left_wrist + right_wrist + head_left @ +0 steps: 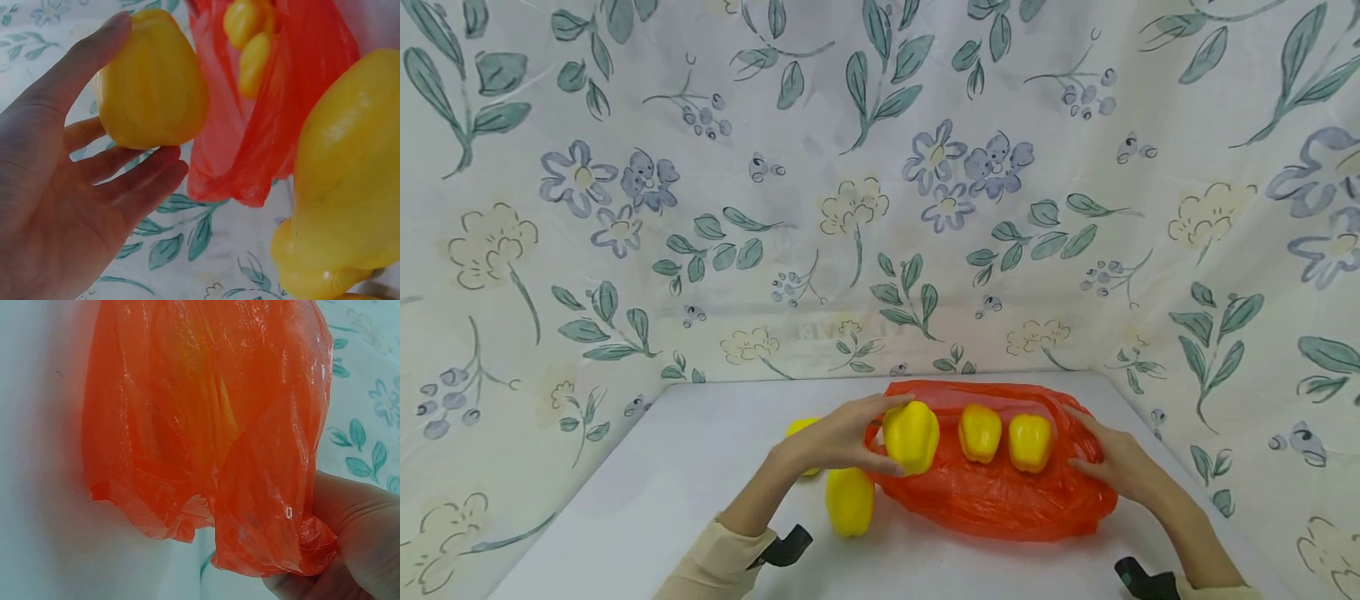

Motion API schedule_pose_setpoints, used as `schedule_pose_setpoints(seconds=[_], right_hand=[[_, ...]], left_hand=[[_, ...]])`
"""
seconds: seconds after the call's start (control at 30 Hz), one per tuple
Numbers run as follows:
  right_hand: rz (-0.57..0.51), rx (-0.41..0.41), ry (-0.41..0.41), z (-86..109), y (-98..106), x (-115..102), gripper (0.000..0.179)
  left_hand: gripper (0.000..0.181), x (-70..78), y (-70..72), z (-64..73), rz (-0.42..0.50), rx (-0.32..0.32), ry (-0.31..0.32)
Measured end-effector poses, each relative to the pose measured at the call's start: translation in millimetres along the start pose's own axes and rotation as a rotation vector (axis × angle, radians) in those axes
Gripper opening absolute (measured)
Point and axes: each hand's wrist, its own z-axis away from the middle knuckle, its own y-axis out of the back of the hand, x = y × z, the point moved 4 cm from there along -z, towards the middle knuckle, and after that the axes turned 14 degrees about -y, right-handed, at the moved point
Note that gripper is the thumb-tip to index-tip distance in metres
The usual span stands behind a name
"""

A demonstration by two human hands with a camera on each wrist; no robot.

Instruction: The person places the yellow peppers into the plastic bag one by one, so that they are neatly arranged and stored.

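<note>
Held pepper [912,438]: yellow and blocky, clasped in the left hand [842,435]; in front of the left end of the red bag [985,504] in the head view; impossible to tell whether touching the film.
Left hand: curled round the held pepper, with thumb on one side and fingers on the other; turned palm toward the camera in the left wrist view.
Right hand [1122,460]: at the right end of the red bag, pinching bunched film between thumb and fingers; partly hidden behind the plastic in the right wrist view.
Red bag: thin, crinkled, slightly see-through; lying on the desk [700,467] with mouth spread open; tinged yellow in the right wrist view.
Left bagged pepper [980,433]: yellow, inside the red bag, seen through the open mouth.
Right bagged pepper [1030,442]: yellow, just beside the left bagged pepper, also inside.
Near loose pepper [850,504]: yellow, on the desk just left of the red bag, below the left hand in the head view.
Far loose pepper [801,427]: yellow, farther back on the desk, partly hidden by the left hand and wrist.
Sleeves [715,554]: cream, on both forearms, beside black wrist pieces [786,546].
Floral cloth [790,233]: pale, hung behind the desk and along both sides; printed with green leaves, blue flowers and berries.
</note>
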Motion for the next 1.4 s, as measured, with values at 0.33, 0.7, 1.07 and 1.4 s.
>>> schedule_pose_setpoints(seconds=[0.33,0.7,1.07,1.4], right_hand=[[-0.003,-0.019,-0.024,-0.7,0,0,0.082],[0.013,-0.006,0.001,-0.3,-3,0,0.081],[0.007,-0.009,-0.004,-1.8,-4,-1,0.081],[0.008,0.003,0.016,-2.1,-5,-2,0.082]], left_hand=[[0.090,-10.0,-16.1,-26.2,-0.043,-0.078,0.022],[0.086,-24.3,-27.7,-49.2,-0.028,-0.110,0.045],[0.085,-37.7,-38.6,-59.0,-0.019,-0.164,0.162],[0.084,-50.8,-46.8,-70.5,-0.067,-0.206,0.206]])
